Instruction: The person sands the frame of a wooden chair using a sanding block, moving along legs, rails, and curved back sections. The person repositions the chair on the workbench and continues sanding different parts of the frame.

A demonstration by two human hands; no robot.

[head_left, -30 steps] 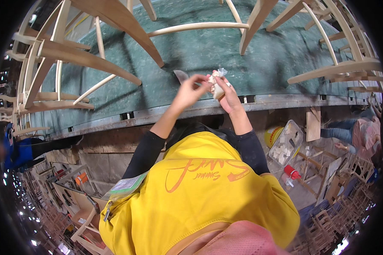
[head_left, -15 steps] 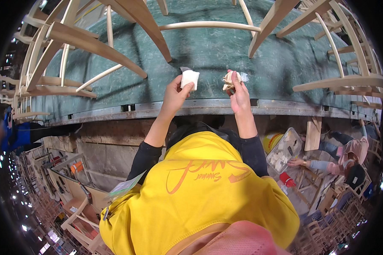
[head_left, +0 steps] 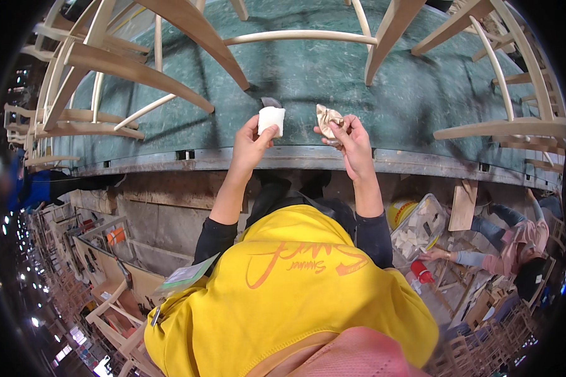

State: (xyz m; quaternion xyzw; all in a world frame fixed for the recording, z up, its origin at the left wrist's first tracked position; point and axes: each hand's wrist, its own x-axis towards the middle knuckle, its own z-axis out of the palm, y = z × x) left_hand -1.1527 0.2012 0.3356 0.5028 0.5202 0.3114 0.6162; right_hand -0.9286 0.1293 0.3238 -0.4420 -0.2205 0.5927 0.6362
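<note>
Over the near edge of the green table (head_left: 308, 60), my left hand (head_left: 251, 143) grips a white pad (head_left: 271, 119), thumb across its front. A dark grey flap (head_left: 270, 101) sticks up behind the pad. To the right, my right hand (head_left: 355, 143) pinches a crumpled beige cloth (head_left: 327, 117) between thumb and fingers; I cannot tell if anything is wrapped inside it. The two hands are apart, and both held things are above the tabletop.
Wooden chair frames stand on the table at left (head_left: 138, 69) and right (head_left: 503, 130), their legs reaching toward me. Down right, a clear bin (head_left: 429, 220) holds pale pieces, near a red bottle (head_left: 422, 272). Another person (head_left: 523, 235) works beside it.
My right hand has turned and shifted slightly left, so the beige cloth now shows more fully. My left hand with the white pad has moved a little left and nearer.
</note>
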